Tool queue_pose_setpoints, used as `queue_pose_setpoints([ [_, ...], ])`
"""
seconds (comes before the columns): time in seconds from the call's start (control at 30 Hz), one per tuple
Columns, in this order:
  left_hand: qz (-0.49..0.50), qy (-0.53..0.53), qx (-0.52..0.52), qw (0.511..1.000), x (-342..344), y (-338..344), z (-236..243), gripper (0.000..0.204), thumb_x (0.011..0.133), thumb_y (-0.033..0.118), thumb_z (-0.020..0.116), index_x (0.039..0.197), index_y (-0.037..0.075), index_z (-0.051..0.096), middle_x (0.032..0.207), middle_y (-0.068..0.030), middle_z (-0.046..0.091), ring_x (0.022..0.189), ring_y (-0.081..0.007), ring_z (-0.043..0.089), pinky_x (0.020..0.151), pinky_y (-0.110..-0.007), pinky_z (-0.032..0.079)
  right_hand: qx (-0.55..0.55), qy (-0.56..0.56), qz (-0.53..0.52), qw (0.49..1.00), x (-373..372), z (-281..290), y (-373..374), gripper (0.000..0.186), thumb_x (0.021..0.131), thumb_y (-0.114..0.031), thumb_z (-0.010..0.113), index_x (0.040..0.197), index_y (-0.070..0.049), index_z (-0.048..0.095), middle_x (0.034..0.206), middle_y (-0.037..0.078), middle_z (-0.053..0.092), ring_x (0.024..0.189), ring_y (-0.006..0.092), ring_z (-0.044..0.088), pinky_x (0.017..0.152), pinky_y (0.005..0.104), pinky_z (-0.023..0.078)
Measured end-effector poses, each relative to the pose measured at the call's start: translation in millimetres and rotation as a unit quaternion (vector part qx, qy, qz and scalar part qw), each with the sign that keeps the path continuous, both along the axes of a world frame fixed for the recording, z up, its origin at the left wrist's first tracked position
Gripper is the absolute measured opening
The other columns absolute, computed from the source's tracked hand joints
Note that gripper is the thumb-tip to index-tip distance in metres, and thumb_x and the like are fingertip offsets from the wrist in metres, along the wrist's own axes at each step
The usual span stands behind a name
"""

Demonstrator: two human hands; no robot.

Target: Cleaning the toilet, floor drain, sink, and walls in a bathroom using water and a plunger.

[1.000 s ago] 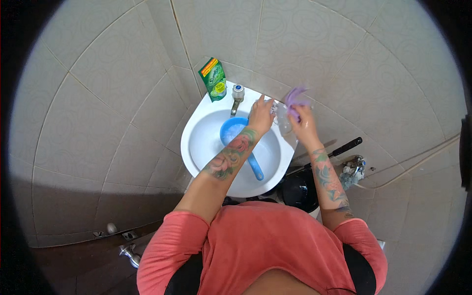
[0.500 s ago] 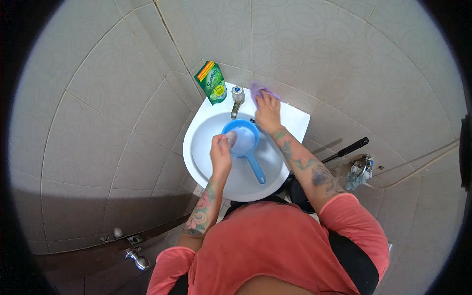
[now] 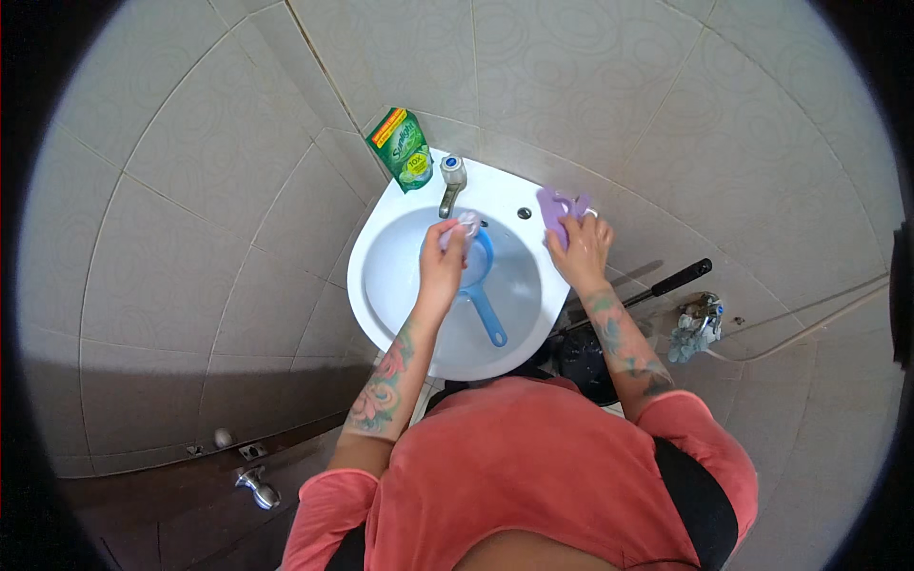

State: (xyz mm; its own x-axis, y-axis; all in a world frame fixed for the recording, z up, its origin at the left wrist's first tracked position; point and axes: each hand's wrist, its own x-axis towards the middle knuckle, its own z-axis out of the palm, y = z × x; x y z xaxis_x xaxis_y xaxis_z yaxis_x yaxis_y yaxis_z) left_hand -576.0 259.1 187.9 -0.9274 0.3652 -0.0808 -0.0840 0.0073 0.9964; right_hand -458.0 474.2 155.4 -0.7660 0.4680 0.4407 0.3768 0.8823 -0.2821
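Observation:
My left hand [image 3: 444, 259] is closed on a small pale, pinkish-white crumpled item [image 3: 467, 223], held above the basin near the tap; its kind is unclear. Just below it, a blue dipper [image 3: 487, 317] rests in the white sink [image 3: 367, 328], its handle pointing toward me. It held cloudy, sudsy water a moment ago, but my hand now hides part of its bowl. At the sink's right back corner, my right hand [image 3: 584, 249] grips a purple cloth [image 3: 554, 211] against the rim. Folds of it show beyond my fingers.
A chrome tap [image 3: 451, 186] rises from the sink's back ledge. Left of it stands a green soap pouch [image 3: 401, 152]. A black-handled tool [image 3: 682, 277] leans at the right, near a wall valve with a grey-blue scrubber [image 3: 693, 340]. Tiled walls close in behind and left.
My right hand has slid the purple cloth rightward along the back ledge to the corner, uncovering a round hole. My left hand has lifted away from the dipper's water toward the tap.

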Motion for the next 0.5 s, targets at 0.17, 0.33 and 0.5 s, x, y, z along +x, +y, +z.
queue_pose_setpoints([
  [0.17, -0.035, 0.021, 0.067, 0.997, -19, 55, 20, 0.032, 0.096, 0.027, 0.061, 0.117, 0.003, 0.055, 0.085, -0.0045, 0.061, 0.064, -0.0096, 0.054, 0.055, -0.024, 0.046, -0.011, 0.026, 0.095, 0.995, -2, -23, 9, 0.036, 0.081, -0.014, 0.059, 0.115, -0.002, 0.057, 0.13, 0.02, 0.049, 0.128, 0.0348, 0.042, 0.106, 0.0522, 0.031],
  [0.33, 0.031, -0.013, 0.119, 0.992, -28, 81, 44, 0.033, 0.098, 0.027, 0.057, 0.121, 0.003, 0.05, 0.089, -0.0039, 0.06, 0.066, -0.0089, 0.053, 0.058, -0.024, 0.045, 0.004, -0.017, 0.16, 0.987, -84, -24, 5, 0.054, 0.088, -0.013, 0.049, 0.14, -0.004, 0.045, 0.149, 0.012, 0.04, 0.142, 0.0305, 0.029, 0.115, 0.0544, 0.021],
  [0.5, 0.005, -0.041, 0.113, 0.993, -39, 86, 33, 0.036, 0.099, 0.027, 0.055, 0.122, 0.001, 0.047, 0.088, -0.0045, 0.06, 0.068, -0.0094, 0.054, 0.059, -0.024, 0.045, -0.019, -0.159, 0.24, 0.958, -110, -6, -20, 0.051, 0.091, -0.018, 0.048, 0.141, -0.009, 0.045, 0.152, 0.011, 0.036, 0.144, 0.0279, 0.027, 0.115, 0.0572, 0.018],
])
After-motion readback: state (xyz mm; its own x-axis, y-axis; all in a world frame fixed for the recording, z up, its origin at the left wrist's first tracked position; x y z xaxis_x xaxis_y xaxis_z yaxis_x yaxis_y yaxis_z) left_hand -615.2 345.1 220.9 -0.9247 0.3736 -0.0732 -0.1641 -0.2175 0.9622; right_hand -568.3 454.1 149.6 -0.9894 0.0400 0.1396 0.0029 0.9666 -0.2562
